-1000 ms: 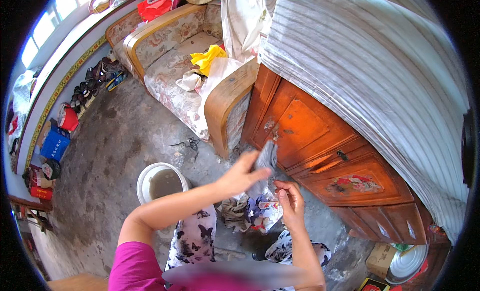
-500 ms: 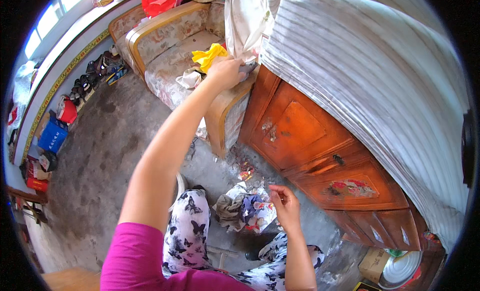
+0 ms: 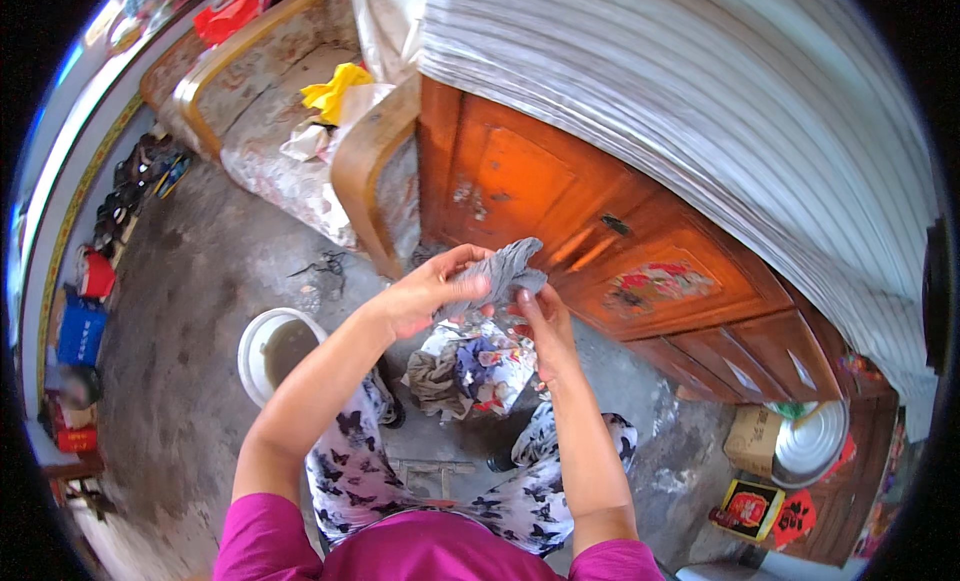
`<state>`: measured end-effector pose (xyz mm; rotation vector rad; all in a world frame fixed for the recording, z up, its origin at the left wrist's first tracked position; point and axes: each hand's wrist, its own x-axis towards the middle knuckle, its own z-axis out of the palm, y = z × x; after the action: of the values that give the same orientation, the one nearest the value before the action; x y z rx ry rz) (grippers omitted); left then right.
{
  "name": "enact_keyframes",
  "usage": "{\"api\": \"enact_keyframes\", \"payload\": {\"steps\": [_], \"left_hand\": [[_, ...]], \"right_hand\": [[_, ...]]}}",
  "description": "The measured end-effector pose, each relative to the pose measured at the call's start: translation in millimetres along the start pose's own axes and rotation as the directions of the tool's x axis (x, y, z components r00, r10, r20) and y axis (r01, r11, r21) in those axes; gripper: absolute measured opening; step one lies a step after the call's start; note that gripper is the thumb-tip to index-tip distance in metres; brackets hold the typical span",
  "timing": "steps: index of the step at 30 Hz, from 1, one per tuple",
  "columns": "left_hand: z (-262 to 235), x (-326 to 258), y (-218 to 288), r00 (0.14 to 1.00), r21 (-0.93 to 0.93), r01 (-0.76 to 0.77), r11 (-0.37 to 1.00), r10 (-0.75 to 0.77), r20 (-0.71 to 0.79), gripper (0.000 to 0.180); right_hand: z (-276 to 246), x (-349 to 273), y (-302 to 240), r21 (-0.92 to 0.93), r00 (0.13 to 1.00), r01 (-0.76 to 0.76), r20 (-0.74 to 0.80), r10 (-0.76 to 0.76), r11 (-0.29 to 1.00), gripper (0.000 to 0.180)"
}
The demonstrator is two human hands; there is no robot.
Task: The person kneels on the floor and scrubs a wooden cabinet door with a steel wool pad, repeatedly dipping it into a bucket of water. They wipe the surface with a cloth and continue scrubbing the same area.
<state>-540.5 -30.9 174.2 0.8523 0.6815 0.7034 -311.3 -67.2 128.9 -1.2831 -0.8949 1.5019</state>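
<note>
Over the floor in front of me, both hands hold up a crumpled grey cloth. My left hand is closed around its left part. At the cloth's lower right end, my right hand pinches it with the thumb on top; some of its fingers are hidden. Below the hands lies a heap on the floor: a brown-grey cloth, a dark blue cloth and pale, colourful scraps.
A white bucket with murky liquid stands left of my legs. Ahead is a floral armchair with a yellow cloth on it. An orange-brown wooden cabinet fills the right, partly draped with a striped sheet. Shoes line the left wall.
My left hand has come back from the armchair's arm with the grey cloth. My right hand has moved up to meet it. The view has shifted, bringing the bucket more into sight.
</note>
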Motion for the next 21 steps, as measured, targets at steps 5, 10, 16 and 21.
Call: {"api": "enact_keyframes", "payload": {"steps": [5,10,16,21], "left_hand": [[11,33,-49,0.992,-0.005,-0.038,0.999,0.037,-0.119,0.044],[-44,51,-76,0.889,-0.186,-0.119,0.975,0.021,-0.457,0.04],[-45,20,-42,0.721,-0.063,-0.255,0.965,0.146,-0.678,0.031],[-126,-43,-41,0.706,0.881,0.007,0.473,0.621,-0.34,0.025]], "right_hand": [[-48,8,3,-0.064,0.98,0.194,-0.025,-0.196,0.979,0.028],[-68,-1,-16,0.237,0.967,0.243,-0.136,-0.215,0.941,0.018],[-63,4,0,-0.652,0.909,0.416,0.279,-0.309,0.634,0.014],[-13,-10,16,-0.066,0.97,0.206,-0.115,-0.212,0.976,0.016]]}}
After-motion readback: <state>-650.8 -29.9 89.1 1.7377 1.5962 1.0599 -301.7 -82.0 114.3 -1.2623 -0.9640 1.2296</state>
